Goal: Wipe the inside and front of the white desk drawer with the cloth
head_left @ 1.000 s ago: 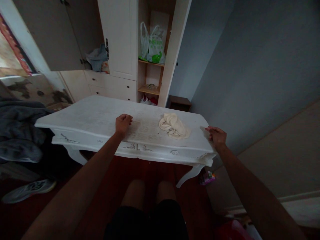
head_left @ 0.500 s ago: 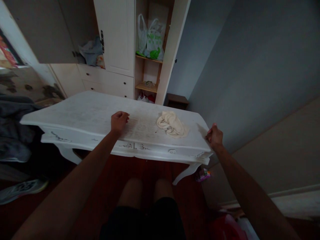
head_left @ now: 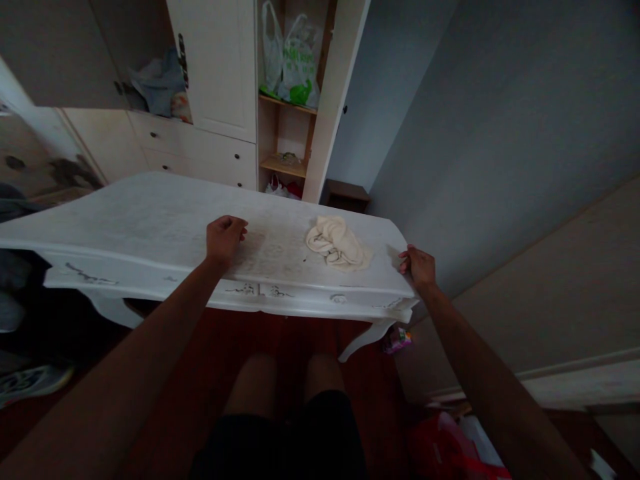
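Observation:
A crumpled cream cloth (head_left: 340, 245) lies on the right half of a white table (head_left: 165, 213) with carved trim. My left hand (head_left: 225, 239) is closed over the table top, left of the cloth, its fingers curled in and no object showing in them. Over the table's right end is my right hand (head_left: 419, 265), also with curled fingers and no object showing. Whether either hand touches the surface I cannot tell. Neither hand is on the cloth. Grey smudges mark the table top between my left hand and the cloth, and a tiny dark speck lies beside the cloth.
Behind the table stands a white wardrobe (head_left: 215, 73) with open doors and plastic bags (head_left: 297, 67) on a shelf. A grey wall (head_left: 500, 133) rises close on the right. Red bags (head_left: 445, 447) lie on the floor at lower right, and a shoe (head_left: 37, 383) at lower left.
The whole view has shifted, so the table and wardrobe appear farther left and slightly higher. Both hands stay closed, in nearly the same places over the table. The cloth has not visibly moved on it.

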A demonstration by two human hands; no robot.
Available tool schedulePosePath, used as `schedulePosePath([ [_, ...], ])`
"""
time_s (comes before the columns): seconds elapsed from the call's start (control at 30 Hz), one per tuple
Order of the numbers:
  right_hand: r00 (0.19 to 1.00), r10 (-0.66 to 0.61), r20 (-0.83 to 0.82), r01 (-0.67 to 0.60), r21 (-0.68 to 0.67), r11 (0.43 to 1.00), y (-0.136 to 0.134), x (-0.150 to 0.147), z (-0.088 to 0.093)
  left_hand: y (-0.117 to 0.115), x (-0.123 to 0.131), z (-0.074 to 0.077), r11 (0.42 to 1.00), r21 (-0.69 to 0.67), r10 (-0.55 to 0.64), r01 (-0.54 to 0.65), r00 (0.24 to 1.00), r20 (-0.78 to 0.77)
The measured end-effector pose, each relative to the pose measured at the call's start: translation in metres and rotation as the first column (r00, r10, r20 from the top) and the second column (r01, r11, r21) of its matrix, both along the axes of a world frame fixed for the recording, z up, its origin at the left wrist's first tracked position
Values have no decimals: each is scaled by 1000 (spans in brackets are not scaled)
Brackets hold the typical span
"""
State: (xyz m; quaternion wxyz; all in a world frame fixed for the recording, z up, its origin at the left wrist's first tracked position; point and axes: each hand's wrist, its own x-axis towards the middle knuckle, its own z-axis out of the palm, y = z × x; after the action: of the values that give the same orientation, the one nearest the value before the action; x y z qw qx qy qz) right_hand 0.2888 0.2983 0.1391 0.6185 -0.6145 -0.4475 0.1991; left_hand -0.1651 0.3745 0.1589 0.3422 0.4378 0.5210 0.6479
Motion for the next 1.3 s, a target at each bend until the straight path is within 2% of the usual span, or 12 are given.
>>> schedulePosePath([
  [0.23,992,-49,-112,64,134,989,-4,1,3,2,0,-2,1000,9,10,-10,1000,-10],
  [0.4,993,-6,-120,21,127,992,-6,0,5,2,0,-1,1000,-4,15,-15,1000,-4],
  [0.53,990,-17,-138,34,126,991,-6,-1,5,1,0,0,1000,-9,13,-13,1000,12],
  [0.77,995,-19,-95,20,12,1000,-3,-2,2,2,0,0,1000,-23,14,-14,1000,-14],
  [1.3,997,-28,-71,28,0,1000,-5,-2,1,2,-2,-3,1000,17,-10,10,1000,-9],
])
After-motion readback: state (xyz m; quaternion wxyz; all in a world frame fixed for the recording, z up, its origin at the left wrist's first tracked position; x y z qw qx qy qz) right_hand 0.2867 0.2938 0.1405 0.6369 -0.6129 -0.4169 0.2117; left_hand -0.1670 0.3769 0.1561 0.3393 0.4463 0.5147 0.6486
